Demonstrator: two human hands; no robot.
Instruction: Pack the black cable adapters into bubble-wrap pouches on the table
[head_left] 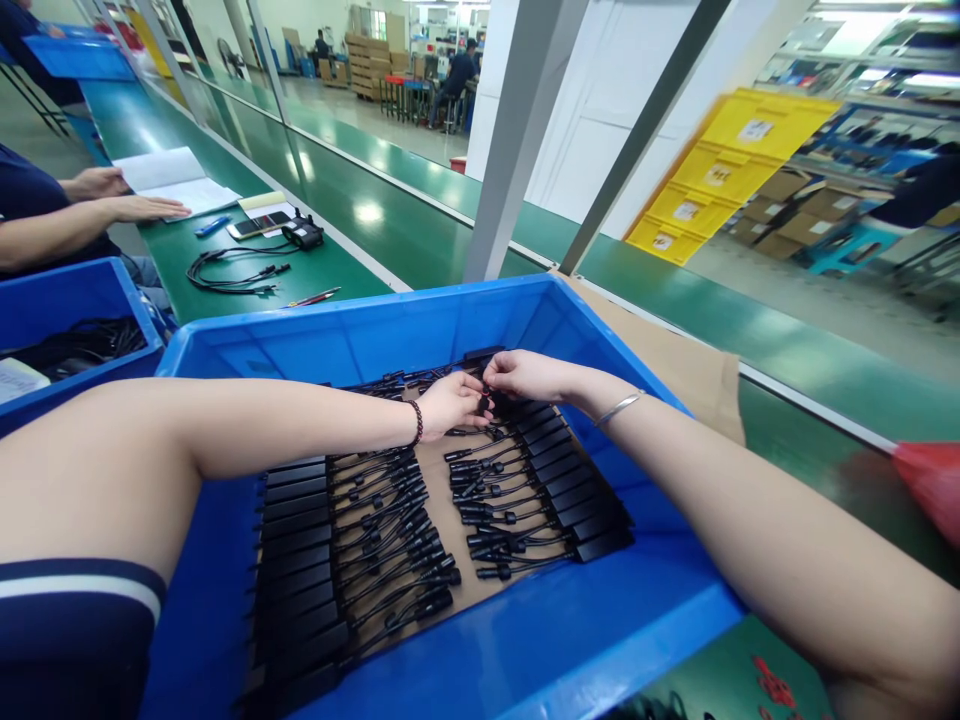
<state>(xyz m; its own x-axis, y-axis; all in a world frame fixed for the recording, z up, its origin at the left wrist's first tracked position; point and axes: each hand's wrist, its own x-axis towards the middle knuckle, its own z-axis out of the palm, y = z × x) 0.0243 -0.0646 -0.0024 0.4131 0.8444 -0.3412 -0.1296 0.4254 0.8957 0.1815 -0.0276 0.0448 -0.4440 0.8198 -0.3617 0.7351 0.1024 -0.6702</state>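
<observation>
Over the far part of a blue plastic bin, my two hands meet at a small black cable connector. My left hand grips this connector between its fingers. My right hand is pinched closed right beside it; a bit of red shows between the fingertips, too small to make out. Below them, black box-shaped adapters with short cables lie in a left row and a right row, their connector ends facing inward over brown cardboard.
A cable with a black module, a phone and a pen lie on the green bench. At left sits a co-worker with hands on an open notebook, near another blue bin. Red rings lie at bottom right. A metal post rises behind the bin.
</observation>
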